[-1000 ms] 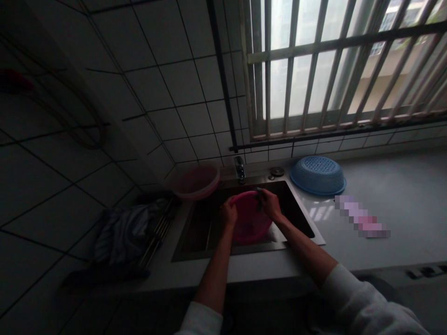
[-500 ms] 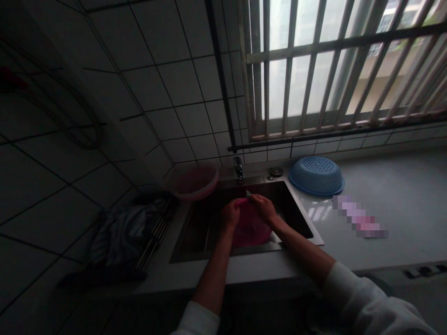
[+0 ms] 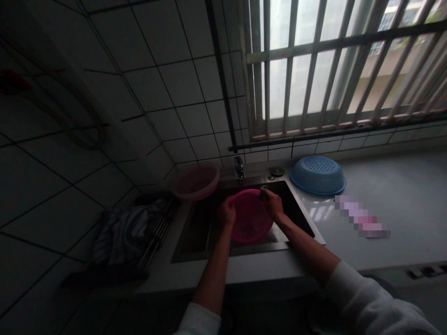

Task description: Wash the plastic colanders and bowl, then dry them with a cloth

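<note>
A pink perforated colander (image 3: 248, 218) is tilted up over the steel sink (image 3: 206, 232), its inside facing me. My left hand (image 3: 226, 212) grips its left rim. At the upper right rim my right hand (image 3: 271, 204) is closed on a small dark scrubbing pad (image 3: 262, 190) pressed against the colander. Both sleeves are pushed up above the wrists.
The tap (image 3: 239, 168) stands behind the sink. A pink basin (image 3: 196, 182) sits at the sink's back left, a blue colander (image 3: 317, 175) upside down on the white counter (image 3: 394, 204) to the right. Cloth (image 3: 122, 232) lies on a rack at left. A barred window is above.
The colander has tipped up and turned more towards me. My right hand slid from the top rim outwards to the upper right rim with the pad.
</note>
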`<state>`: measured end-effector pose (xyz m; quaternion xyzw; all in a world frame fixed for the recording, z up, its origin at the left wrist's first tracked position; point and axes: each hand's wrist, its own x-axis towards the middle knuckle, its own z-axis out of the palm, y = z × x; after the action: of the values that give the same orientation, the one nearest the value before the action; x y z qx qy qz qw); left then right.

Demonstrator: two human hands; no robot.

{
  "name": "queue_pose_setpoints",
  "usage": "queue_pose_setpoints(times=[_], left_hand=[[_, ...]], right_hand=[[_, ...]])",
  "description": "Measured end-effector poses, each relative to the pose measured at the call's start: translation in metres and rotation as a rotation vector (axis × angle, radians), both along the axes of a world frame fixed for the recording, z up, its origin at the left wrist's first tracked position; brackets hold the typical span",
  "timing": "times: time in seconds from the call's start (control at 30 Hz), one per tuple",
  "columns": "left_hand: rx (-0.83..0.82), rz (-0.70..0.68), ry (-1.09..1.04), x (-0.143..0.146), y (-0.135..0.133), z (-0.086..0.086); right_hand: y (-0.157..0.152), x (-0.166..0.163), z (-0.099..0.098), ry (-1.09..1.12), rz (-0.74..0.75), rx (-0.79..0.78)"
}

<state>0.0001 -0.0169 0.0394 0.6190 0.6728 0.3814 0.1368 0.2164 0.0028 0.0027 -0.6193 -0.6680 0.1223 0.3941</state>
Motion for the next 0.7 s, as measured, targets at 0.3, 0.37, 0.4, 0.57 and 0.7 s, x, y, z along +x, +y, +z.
queue_pose_setpoints(times=[0.3, 0.37, 0.4, 0.57, 0.7], left_hand=[[0.013, -0.104, -0.054, 0.004, 0.002, -0.002], [0.056, 0.019, -0.122, -0.001, 0.003, 0.0], [0.072, 0.067, -0.144, -0.003, 0.003, 0.001], [0.03, 0.134, -0.05, -0.009, 0.002, 0.003], [0.106, 0.027, 0.074, -0.003, 0.001, 0.003]], right_hand=[[-0.003, -0.014, 0.009, -0.03, 0.16, 0.072], [0.002, 0.001, 0.005, 0.072, -0.01, 0.003], [0.004, 0.008, 0.003, 0.099, -0.079, -0.036], [0.008, 0.02, -0.005, 0.054, -0.162, -0.071], [-0.002, -0.002, 0.002, -0.046, -0.003, -0.015]])
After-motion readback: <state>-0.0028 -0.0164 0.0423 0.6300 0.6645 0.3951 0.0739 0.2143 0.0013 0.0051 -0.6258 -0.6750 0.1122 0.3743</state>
